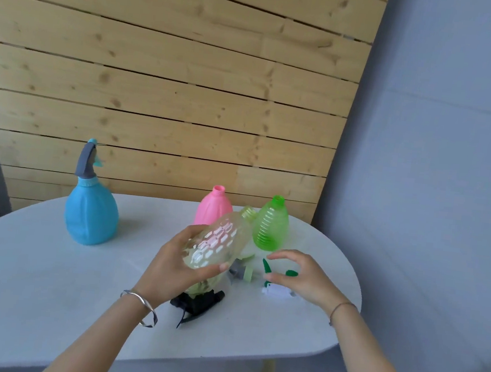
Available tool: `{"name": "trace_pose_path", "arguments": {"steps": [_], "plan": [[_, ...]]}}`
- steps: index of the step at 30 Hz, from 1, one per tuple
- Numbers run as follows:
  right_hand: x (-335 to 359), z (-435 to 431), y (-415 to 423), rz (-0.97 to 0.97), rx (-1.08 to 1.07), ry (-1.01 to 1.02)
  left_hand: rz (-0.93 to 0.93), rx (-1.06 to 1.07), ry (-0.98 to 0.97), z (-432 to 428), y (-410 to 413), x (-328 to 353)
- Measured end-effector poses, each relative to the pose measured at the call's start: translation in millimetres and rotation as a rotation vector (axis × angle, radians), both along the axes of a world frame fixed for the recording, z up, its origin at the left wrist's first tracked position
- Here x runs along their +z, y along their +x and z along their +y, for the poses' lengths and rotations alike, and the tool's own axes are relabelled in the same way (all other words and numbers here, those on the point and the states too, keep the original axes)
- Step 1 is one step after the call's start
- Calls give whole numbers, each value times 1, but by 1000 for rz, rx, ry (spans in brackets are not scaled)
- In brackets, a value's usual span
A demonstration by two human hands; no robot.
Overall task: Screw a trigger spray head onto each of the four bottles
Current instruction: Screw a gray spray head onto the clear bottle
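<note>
— Where's the clear bottle (217, 243)?
— Above the desk (46, 286), gripped in the left hand (175, 265), with its long axis tilted and its neck up, away and rightward.
— Risk?
— The right hand (298, 274), spread and holding nothing, hovers over the green-and-white spray head (275, 290). If that neck swings, it could topple the green bottle (270, 224) just beside it.
</note>
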State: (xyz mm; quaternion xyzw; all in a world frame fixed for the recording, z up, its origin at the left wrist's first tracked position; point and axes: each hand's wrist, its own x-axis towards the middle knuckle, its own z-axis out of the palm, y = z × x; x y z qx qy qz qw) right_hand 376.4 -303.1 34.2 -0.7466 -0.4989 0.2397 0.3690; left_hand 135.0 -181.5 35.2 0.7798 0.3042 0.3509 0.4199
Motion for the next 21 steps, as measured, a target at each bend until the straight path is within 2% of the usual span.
{"name": "trace_pose_path", "arguments": {"steps": [13,15,17,21], "plan": [[-33,40,-28,-413,40,-87,15,55,-40,13,-15,-6],[-31,41,-28,-428,47,-66,11,62,-47,14,-17,-6],[-24,40,-27,-328,28,20,4,67,-46,15,-17,-5],[5,39,-32,73,-46,283,-35,85,-73,16,-17,-3]]}}
